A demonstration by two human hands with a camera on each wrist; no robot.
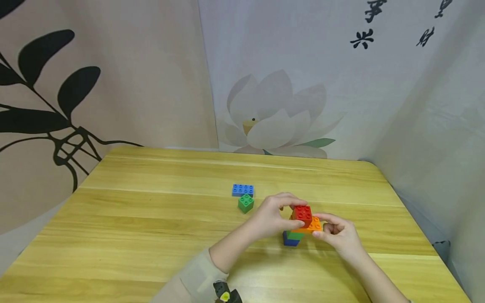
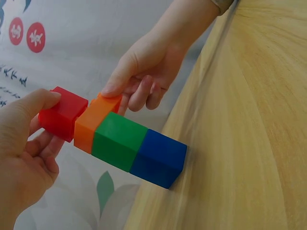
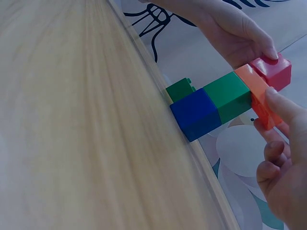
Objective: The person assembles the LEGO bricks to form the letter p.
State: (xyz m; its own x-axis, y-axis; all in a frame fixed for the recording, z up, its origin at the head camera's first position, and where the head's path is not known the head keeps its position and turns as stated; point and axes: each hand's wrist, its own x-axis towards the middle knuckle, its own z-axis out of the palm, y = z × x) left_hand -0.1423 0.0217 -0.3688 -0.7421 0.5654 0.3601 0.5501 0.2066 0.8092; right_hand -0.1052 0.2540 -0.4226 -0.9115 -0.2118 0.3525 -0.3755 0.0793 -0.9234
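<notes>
Left hand [image 1: 273, 213] pinches the red block [image 1: 302, 213] over the orange block [image 1: 315, 224], whose right end the curled right hand [image 1: 340, 236] pinches; beneath, right of centre, green block [image 1: 295, 235] and blue block [image 1: 291, 242] are partly hidden.

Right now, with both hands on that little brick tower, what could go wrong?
The orange brick juts out past the green brick under it, and the right hand pinches that overhanging end; a downward push there might pry the two apart.
The left hand pinches the red brick on top; I can't tell whether it is fully seated, so it might come loose or sit crooked.
</notes>
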